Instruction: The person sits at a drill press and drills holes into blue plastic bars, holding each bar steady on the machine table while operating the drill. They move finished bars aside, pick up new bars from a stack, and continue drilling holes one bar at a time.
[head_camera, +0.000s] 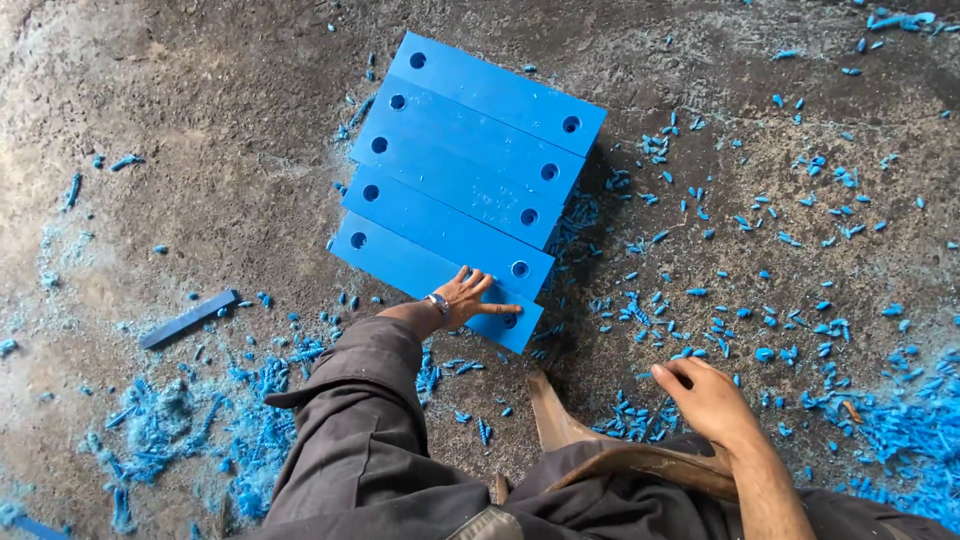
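Fingers (478, 285) of the left hand (468, 298) spread and released, lying flat on the nearest blue bar (400, 268) of a stepped row, index tip right beside that bar's right-hand hole (510, 320), pressing rather than gripping. Watch (437, 300) on that wrist, dark sleeve (360, 400) reaching from the near edge toward the row. Five blue bars (470, 170) in all, side by side and touching, running from near left to far right across the middle of the concrete floor (200, 130), each with a round hole close to either end. Right hand (705, 395) nearer and to the right, well apart from the bars, fingers curled loosely inward and knuckles up, holding nothing visible, resting over a brown shoe (600, 450) on the floor. Blue plastic chips (780, 250) scattered widely to the right, denser blue shavings (230, 420) heaped at the near left. A single thin blue strip (188, 319) lying alone at the left, apart from the row.
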